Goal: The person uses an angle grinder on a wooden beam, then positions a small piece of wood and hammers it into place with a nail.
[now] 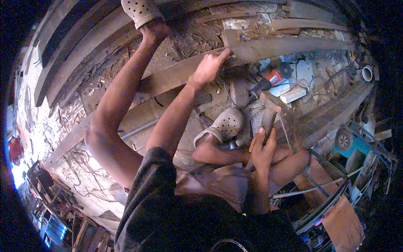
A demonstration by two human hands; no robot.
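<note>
My left hand (208,68) reaches forward and grips the upper edge of a long wooden board (273,48). The board curves across the view in front of me, resting over the ground. My right hand (264,147) is closed round the handle of a hammer (268,115), held upright near my bent right knee, its head above the fingers. The hammer head is apart from the board. Part of the handle is hidden behind my fingers.
Several long planks (84,54) lie beyond my left foot. A red and black power tool (268,82) and a white box (293,95) lie right of the board. A thick beam (336,113), a white pipe (367,73) and a turquoise wheeled object (354,142) stand at the right.
</note>
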